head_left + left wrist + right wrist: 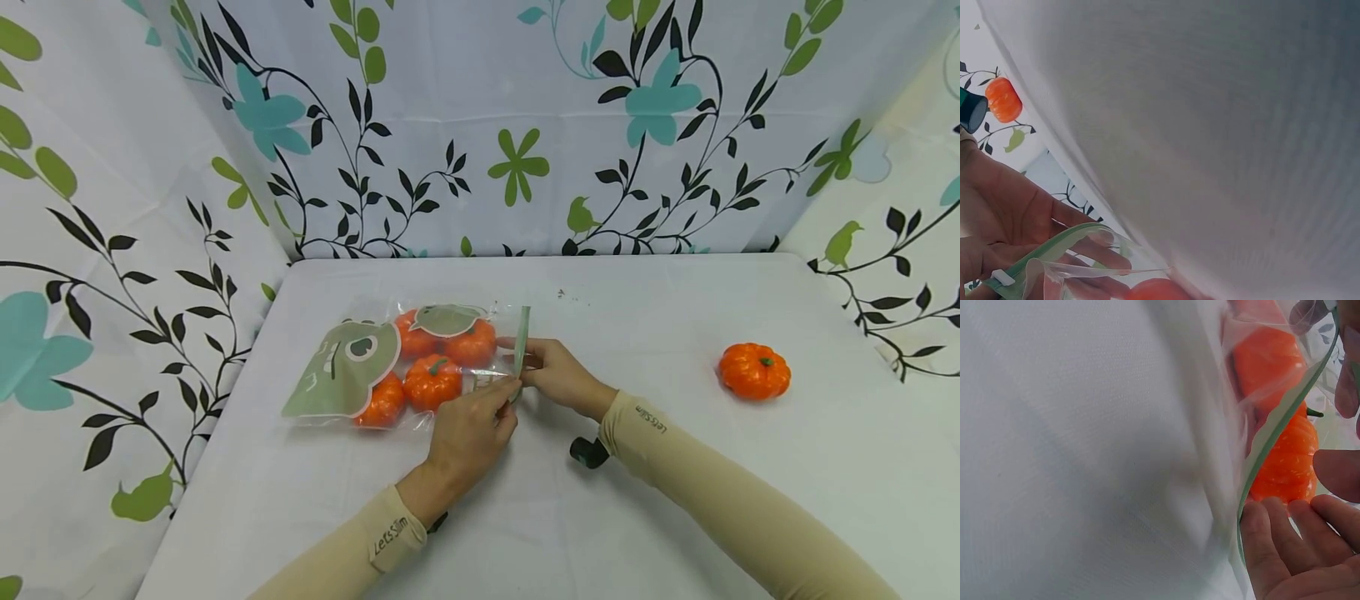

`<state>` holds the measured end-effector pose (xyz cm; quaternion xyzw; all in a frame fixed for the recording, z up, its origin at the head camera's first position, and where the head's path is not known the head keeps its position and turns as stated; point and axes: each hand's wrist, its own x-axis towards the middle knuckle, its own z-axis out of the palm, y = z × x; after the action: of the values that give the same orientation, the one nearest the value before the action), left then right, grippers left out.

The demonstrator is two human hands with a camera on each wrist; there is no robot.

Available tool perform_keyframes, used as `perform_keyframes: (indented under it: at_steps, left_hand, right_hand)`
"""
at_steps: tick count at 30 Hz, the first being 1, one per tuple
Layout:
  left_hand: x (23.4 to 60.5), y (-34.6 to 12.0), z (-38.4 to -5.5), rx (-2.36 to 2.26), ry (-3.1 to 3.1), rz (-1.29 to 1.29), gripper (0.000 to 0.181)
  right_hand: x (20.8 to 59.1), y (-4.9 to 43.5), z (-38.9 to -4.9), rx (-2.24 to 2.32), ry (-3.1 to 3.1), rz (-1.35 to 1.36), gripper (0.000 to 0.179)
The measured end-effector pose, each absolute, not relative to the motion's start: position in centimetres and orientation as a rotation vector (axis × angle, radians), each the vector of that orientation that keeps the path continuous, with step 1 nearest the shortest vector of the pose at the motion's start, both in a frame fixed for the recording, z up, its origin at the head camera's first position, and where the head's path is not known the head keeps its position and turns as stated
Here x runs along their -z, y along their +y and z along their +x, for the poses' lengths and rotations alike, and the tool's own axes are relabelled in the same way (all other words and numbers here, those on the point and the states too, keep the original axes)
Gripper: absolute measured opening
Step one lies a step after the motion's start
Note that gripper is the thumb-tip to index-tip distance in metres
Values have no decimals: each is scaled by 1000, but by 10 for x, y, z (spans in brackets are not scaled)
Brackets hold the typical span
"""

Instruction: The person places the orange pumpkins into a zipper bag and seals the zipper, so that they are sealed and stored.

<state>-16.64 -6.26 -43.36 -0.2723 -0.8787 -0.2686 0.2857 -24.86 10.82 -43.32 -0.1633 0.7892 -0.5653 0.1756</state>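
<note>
A clear zip bag (341,375) with a green cartoon-creature print lies on its side on the left of the table, several small orange pumpkins (432,383) inside. My left hand (468,433) pinches the near end of its green zip edge (524,329), by the white slider (1002,277). At the bag's mouth, the right hand (562,377) has its fingers extended along the zip edge, as the right wrist view shows. Part of those fingers lies behind the clear plastic in the left wrist view. A loose pumpkin (754,372) sits farther right.
The white-covered table (637,317) ends at a patterned curtain (480,125) at the back and sides. A dark cylindrical piece (588,452) sticks out beside the right wrist.
</note>
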Motion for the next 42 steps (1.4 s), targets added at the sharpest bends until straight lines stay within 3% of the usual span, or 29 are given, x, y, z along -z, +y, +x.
perform_keyframes:
  at_steps: [7,25,33,42]
  left_hand:
    - [434,-62,-165,735,-2379,-721,34]
    - [434,-64,-168,760,-2398,-711,32]
    - [430,-62,-167,737,-2425,-699,31]
    - [425,-61,-167,699,-2434,-686,27]
  right_hand:
    - [428,126,-240,1528,2354,-487,54]
    - [378,201,-200,685,2959,-812,93]
    - [370,250,-202,452,3084,-744,119]
    - [374,322,-203,530,3137,-407,137]
